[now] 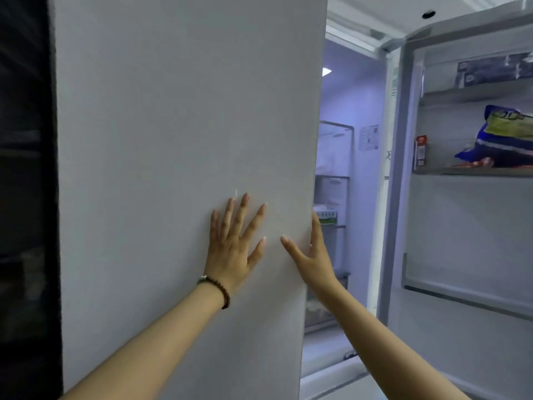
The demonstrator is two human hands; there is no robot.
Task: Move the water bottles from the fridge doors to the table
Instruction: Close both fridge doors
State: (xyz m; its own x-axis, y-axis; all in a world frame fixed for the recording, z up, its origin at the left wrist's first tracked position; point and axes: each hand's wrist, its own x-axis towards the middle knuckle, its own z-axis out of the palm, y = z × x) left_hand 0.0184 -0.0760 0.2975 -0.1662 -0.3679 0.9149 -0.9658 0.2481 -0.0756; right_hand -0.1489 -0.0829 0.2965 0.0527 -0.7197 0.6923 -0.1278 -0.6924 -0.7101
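Observation:
The pale grey left fridge door (178,140) fills the middle of the head view, its outer face towards me. My left hand (235,243), a bead bracelet on its wrist, lies flat on that face with the fingers spread. My right hand (313,255) grips the door's right edge, thumb on the front and fingers wrapped behind it. The right fridge door (461,226) stands open at the right, its inner shelves facing me. No water bottle shows in any door shelf that I can see.
The lit fridge interior (346,168) shows in the gap between the doors, with glass shelves and some food. The right door's shelves hold a blue and yellow bag (504,134), a dark box (493,69) and a small red-capped jar (420,151). A dark surface (26,197) borders the left.

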